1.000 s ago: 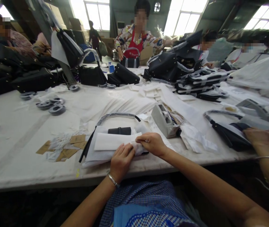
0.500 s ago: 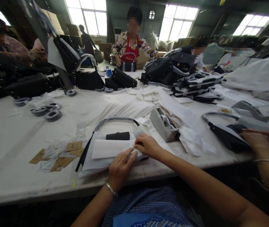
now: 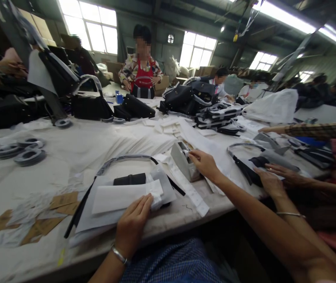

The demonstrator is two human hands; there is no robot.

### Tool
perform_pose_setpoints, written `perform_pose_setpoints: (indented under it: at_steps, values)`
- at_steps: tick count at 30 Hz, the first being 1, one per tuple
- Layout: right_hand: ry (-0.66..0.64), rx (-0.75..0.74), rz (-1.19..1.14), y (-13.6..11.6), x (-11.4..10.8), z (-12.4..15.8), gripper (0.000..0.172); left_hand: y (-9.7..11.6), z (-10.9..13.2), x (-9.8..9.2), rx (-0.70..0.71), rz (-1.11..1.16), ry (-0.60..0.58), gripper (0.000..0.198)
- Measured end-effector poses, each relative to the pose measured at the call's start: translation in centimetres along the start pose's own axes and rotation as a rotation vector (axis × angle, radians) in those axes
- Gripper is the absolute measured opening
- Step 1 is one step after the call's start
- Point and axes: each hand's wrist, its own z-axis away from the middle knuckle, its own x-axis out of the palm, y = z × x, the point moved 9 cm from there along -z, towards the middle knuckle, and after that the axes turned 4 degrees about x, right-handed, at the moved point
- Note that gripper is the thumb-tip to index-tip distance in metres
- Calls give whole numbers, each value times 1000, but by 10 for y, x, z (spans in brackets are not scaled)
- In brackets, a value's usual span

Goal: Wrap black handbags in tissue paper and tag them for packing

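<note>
A black handbag lies flat in front of me, its wrapped handle (image 3: 126, 158) arching toward the back. White sheets (image 3: 87, 222) cover most of it, and a dark band (image 3: 129, 179) shows above a folded white paper strip (image 3: 115, 197). My left hand (image 3: 134, 216) rests on the right part of that strip, fingers stretched out and close together. My right hand (image 3: 205, 163) is at the grey tape dispenser (image 3: 182, 163), thumb and fingers pinched at its tape. The piece between the fingertips is mostly hidden.
Brown and white tags (image 3: 38, 220) lie to the left, with coiled wrapped handles (image 3: 30, 156) behind them. White paper (image 3: 138, 141) spreads across the table. A co-worker's hands (image 3: 270, 181) handle another black bag at right. Black bags (image 3: 182, 98) are piled at the back.
My right hand has left the paper on the bag and moved right to the tape dispenser. My left hand stays on the strip. The view has turned to the right.
</note>
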Motion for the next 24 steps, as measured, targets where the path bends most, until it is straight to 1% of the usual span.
perform_pose_setpoints:
  at_steps: [1, 2, 3, 5, 6, 8, 11, 15, 18, 21, 24]
  values:
    - [-19, 97, -9, 13, -8, -11, 10, 0, 0, -1, -2, 2, 8, 38]
    - [-51, 171, -18, 24, -11, -21, 11, 0, -1, -1, -3, 5, 15, 38]
    - [-91, 234, -29, 32, -10, -29, 16, 0, -1, -2, -3, 7, 18, 38]
    - [-180, 372, -74, 47, 0, -40, 25, 0, -1, -2, -6, 8, 19, 39]
    - [-221, 433, -103, 52, 6, -43, 25, 0, -1, -2, -9, 8, 19, 39]
    - [-288, 524, -166, 55, 18, -46, 21, 0, -2, -2, -16, 9, 21, 40]
    - [-334, 607, -259, 53, 27, -47, 17, 1, -3, -4, -22, 10, 34, 38]
    - [-313, 631, -380, 48, 21, -44, 20, 1, -3, -6, -22, 12, 39, 37]
    - [-260, 581, -455, 40, 5, -33, 21, 0, -3, -5, -17, 14, 30, 38]
    - [-205, 521, -494, 35, -18, -5, 24, 0, -2, -3, -12, 15, 22, 37]
    - [-147, 460, -488, 38, -40, 33, 29, -1, 0, -1, -14, 23, 13, 39]
